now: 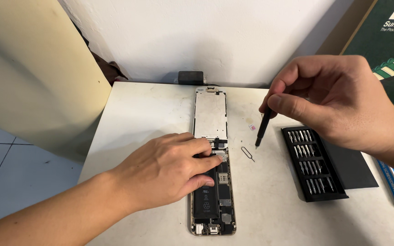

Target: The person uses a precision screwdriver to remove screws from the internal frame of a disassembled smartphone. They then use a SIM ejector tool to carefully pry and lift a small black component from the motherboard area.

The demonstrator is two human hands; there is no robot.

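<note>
In the head view, the left hand [165, 171] lies flat with fingers spread, gripping nothing, pressing the opened phone [213, 200] at the desk [137, 114] centre. At two o'clock, the right hand [338, 100] pinches a black screwdriver [263, 127] tip-down. A pin tool [248, 154] lies between phone and bit case [313, 161] at three o'clock.

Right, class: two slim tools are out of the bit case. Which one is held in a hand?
The black screwdriver, pinched in the right hand. The small metal pin lies loose on the table, beside the opened phone.
</note>
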